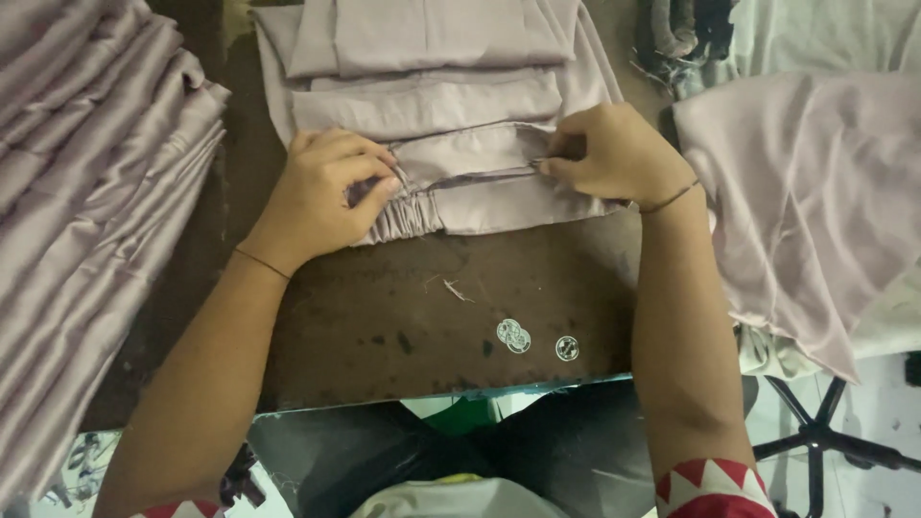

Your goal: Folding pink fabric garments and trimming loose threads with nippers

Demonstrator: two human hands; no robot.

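Dark, worn brown table (pixel 384 326) fills the middle, with one folded pale lilac garment (pixel 451 144) lying at its far edge. Both hands pinch this garment's near hem: the left hand (pixel 321 192) grips the gathered waistband, the right hand (pixel 614 153) grips the seam. Left of the garment lies one stack of lilac cloth (pixel 86 221); right of it, one loose lilac piece (pixel 815 211). Near the table's front edge sit three round stickers (pixel 523 338).

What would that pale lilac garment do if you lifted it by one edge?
The garment would probably droop: it lies in soft folds and gathers at its band. It looks light and thin. Its slight sheen hints it may slip between the left hand and right hand.
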